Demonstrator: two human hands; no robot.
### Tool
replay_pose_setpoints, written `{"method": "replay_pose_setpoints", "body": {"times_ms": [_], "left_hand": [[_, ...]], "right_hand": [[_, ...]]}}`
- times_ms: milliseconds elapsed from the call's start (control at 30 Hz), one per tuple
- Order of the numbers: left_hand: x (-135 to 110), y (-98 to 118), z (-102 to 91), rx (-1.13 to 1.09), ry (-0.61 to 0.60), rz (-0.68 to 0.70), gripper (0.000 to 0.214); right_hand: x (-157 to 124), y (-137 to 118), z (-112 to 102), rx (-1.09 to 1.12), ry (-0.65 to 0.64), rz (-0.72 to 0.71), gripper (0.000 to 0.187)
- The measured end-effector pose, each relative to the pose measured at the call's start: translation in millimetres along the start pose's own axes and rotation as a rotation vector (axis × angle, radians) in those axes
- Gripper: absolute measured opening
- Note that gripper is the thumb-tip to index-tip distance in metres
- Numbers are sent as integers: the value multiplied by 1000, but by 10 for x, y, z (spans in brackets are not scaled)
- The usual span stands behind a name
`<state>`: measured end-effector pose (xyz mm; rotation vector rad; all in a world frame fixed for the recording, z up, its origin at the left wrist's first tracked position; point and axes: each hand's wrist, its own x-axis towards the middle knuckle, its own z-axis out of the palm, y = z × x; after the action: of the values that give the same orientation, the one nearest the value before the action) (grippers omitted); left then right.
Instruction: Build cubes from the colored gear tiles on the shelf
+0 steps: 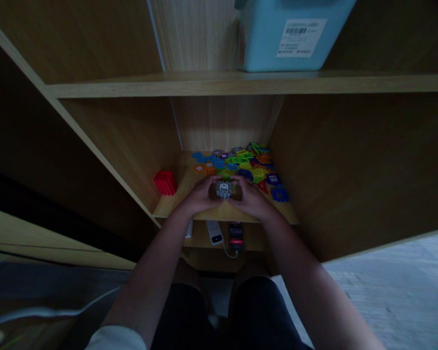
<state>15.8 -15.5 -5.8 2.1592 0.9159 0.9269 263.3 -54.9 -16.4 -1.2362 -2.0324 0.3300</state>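
Note:
Between my two hands sits a stack of grey plastic building tiles (224,189) with notched edges and a window pattern on the front. My left hand (204,195) grips its left side with thumb and fingers. On the opposite side, my right hand (247,195) holds it in the same way. Just beyond spreads a loose pile of colourful notched tiles (241,157) in green, blue, yellow and orange. A red stack of tiles (165,183) stands apart at the left of the shelf.
The wooden shelf (168,206) has side walls and a board above (219,86). A light blue bin (288,39) stands on that upper board. Below lie a white power bank (214,232) and a phone (236,236), joined by a cable.

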Motion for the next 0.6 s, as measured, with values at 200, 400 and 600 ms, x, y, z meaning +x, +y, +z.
{"method": "replay_pose_setpoints", "body": {"times_ms": [200,400,600], "left_hand": [[-13,-2,-6,39,8,-2,80],[-23,8,-16,2,14,2,79],[-25,4,-21,-119,37,-28,64]], "right_hand": [[-2,-25,-3,5,-4,12,77],[-14,-23,-33,11,7,-15,74],[2,13,-44,30,95,-10,46]]}}
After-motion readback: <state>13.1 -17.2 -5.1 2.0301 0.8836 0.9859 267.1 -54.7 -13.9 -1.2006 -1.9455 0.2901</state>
